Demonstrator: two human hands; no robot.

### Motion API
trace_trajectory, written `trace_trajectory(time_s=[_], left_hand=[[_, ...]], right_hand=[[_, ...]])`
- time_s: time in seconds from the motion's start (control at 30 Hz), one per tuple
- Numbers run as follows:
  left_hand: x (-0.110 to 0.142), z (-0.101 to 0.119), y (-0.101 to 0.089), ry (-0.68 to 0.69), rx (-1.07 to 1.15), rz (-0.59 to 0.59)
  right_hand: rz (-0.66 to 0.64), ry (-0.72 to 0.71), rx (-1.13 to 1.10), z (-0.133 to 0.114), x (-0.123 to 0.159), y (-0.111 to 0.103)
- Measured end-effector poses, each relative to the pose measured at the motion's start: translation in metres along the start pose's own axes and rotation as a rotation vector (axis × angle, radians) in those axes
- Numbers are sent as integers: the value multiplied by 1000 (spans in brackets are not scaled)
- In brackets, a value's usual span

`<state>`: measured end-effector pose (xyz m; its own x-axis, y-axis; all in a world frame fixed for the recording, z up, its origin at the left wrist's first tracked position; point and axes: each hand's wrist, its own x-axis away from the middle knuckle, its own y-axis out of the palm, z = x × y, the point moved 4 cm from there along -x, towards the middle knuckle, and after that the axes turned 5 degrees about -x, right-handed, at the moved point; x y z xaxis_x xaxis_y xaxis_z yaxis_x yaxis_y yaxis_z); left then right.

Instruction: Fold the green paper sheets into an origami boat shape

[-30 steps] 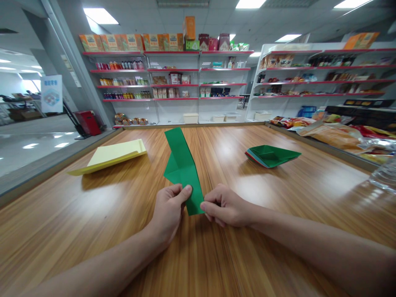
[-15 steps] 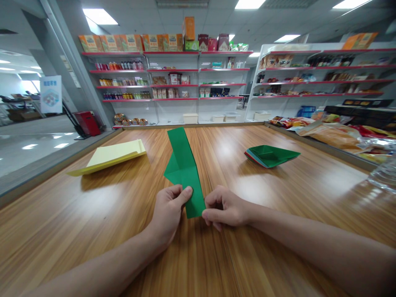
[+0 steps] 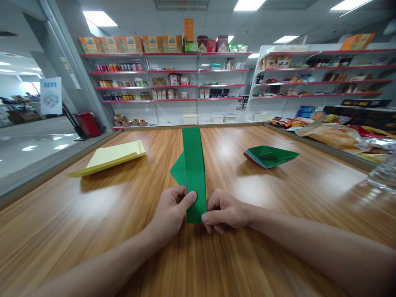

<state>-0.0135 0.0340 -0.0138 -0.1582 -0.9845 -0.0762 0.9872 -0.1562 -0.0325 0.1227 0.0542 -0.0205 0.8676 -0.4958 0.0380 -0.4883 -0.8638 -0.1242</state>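
A sheet of green paper (image 3: 194,165), folded into a long strip with a triangular flap out to the left, is held up over the wooden table in front of me. My left hand (image 3: 175,208) is closed on its lower left edge, thumb pressed on the front face. The fingers of my right hand (image 3: 224,211) pinch the lower right corner. To the right lies a stack of folded paper (image 3: 270,156), green on top with red and blue layers showing. On the left sits a pile of yellow paper (image 3: 114,154) with bent edges.
The wooden table (image 3: 123,264) has a raised border. Snack packets (image 3: 331,136) lie past its right edge, near a clear plastic object (image 3: 383,175). Stocked shelves (image 3: 173,84) stand behind. A red box-shaped object (image 3: 88,124) is on the floor at left.
The green paper strip has turned from leaning left to nearly upright, its top swinging right. Both hands have shifted slightly lower, still gripping it.
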Motion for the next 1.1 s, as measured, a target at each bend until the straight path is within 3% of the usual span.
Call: trace_trajectory(time_s=[0.83,1.0,1.1], left_hand=[[2,-6,8,-55,-89,-125],[3,-1,9,-73,213,24],[3,-6,15,-221,398,-57]], right_hand=[[256,-66,-294,8,-6,-28],[468,-131,-349,7,-7,-35],[546,-153,-391,8,-7,-37]])
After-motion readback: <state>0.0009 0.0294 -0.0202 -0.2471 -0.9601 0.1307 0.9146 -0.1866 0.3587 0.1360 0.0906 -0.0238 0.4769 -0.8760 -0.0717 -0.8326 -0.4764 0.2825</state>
